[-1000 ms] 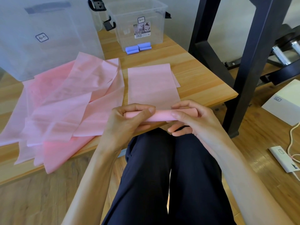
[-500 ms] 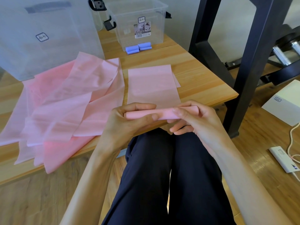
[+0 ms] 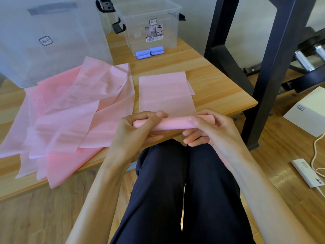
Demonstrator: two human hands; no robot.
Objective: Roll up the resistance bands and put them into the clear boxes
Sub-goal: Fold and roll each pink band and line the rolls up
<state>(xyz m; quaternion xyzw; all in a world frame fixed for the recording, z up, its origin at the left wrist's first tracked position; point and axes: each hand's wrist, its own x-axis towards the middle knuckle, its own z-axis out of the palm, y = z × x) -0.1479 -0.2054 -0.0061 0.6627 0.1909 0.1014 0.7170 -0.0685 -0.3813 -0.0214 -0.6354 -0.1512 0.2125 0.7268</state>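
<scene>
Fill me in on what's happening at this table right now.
A seated person is rolling a pink resistance band at the near edge of the wooden table. The left hand and right hand each grip one end of the roll, while the band's unrolled part lies flat on the table beyond it. A pile of loose pink bands lies to the left. The small clear box already holds blue rolls; a larger clear box stands beside it.
</scene>
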